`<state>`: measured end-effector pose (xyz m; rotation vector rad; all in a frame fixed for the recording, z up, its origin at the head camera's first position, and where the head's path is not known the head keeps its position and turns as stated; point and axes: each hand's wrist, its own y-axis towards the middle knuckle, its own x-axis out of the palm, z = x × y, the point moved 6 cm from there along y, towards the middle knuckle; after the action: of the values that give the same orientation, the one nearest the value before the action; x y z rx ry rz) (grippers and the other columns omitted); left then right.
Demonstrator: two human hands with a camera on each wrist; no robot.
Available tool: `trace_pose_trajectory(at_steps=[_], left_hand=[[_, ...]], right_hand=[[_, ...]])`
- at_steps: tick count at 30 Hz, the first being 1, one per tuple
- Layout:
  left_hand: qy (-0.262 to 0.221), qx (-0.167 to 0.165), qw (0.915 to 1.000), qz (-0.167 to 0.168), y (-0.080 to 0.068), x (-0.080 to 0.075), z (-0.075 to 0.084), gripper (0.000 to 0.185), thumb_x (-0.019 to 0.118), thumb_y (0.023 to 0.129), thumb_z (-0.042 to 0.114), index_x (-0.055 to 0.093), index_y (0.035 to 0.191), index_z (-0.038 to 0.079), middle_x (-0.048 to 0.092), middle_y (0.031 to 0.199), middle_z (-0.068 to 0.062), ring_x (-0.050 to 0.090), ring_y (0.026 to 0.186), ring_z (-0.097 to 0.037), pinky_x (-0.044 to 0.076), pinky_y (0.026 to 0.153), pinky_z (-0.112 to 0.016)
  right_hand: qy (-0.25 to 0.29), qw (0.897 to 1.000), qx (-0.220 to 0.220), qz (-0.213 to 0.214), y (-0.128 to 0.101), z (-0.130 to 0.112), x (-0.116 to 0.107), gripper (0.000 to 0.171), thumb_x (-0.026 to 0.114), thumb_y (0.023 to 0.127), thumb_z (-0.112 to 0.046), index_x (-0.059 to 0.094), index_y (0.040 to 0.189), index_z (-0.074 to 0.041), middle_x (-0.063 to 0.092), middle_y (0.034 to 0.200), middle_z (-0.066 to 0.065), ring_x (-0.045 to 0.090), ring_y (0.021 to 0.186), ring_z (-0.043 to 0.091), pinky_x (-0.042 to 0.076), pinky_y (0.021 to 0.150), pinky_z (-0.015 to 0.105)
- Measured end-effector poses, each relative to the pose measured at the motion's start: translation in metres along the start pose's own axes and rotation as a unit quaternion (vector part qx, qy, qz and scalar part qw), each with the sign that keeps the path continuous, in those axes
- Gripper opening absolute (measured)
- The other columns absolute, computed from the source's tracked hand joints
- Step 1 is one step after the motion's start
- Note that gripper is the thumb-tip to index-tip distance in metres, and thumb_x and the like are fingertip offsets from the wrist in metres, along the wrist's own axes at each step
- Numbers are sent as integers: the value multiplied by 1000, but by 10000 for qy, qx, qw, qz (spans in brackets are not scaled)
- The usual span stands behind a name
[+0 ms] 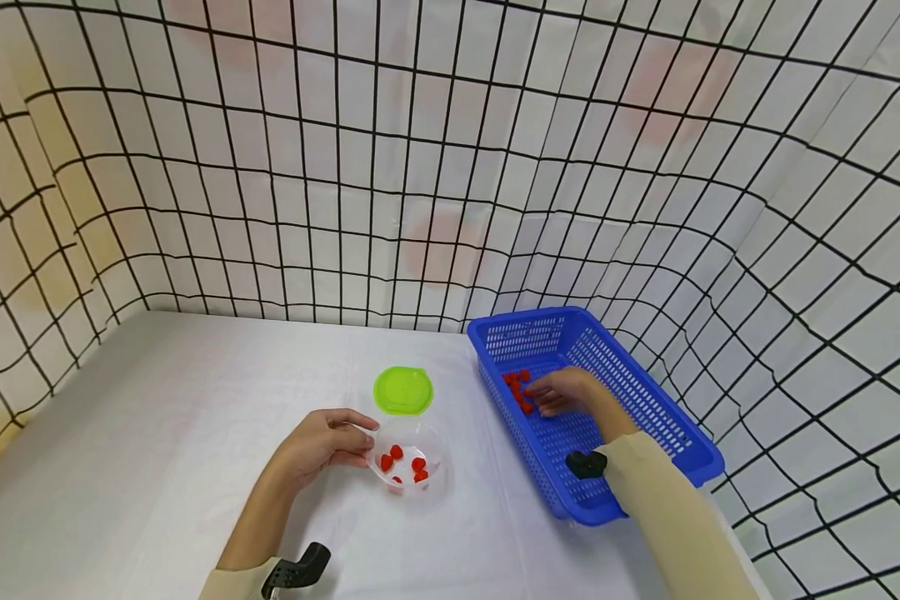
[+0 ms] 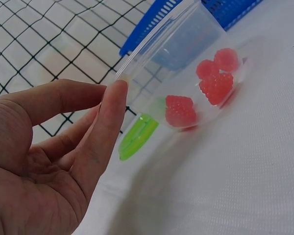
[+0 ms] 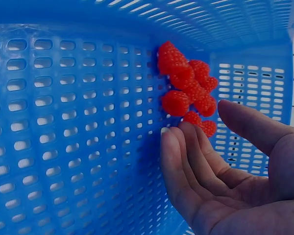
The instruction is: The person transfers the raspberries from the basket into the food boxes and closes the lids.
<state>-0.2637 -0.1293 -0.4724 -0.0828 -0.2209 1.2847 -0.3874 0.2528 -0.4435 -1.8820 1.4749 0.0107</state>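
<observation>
A clear plastic bowl stands on the table with several red raspberries lying on its bottom. My left hand pinches the bowl's rim at its left side, thumb and finger meeting there in the left wrist view. Inside the blue basket, more raspberries are clustered along one side wall. My right hand is down in the basket beside that cluster. Its fingers are loosely bent, the thumb stands apart, and a gap between them holds nothing. The fingertips touch or nearly touch the nearest berries.
A bright green lid lies on the white table just behind the bowl. Black wire mesh with white sheeting behind it walls off the back and both sides. The basket stands at the right, near the mesh.
</observation>
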Motion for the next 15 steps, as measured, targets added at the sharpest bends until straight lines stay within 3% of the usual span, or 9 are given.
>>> trace_pose_trajectory(at_steps=[6, 15], left_hand=[[21, 0, 10000, -15, -1, 1, 1, 37, 65, 90, 4, 61, 122, -16, 69, 85, -8, 68, 72, -16, 64, 74, -31], [52, -12, 10000, 21, -1, 0, 1, 37, 65, 91, 4, 61, 122, -15, 69, 85, -9, 68, 72, -16, 64, 74, -30]], right_hand=[[-117, 9995, 272, -127, 2, 4, 3, 36, 68, 97, -20, 63, 119, 8, 68, 96, 13, 67, 74, 18, 63, 82, 32], [-116, 9988, 429, -181, 3, 11, 4, 34, 71, 95, -20, 66, 116, 7, 70, 95, 13, 68, 75, 18, 63, 82, 32]])
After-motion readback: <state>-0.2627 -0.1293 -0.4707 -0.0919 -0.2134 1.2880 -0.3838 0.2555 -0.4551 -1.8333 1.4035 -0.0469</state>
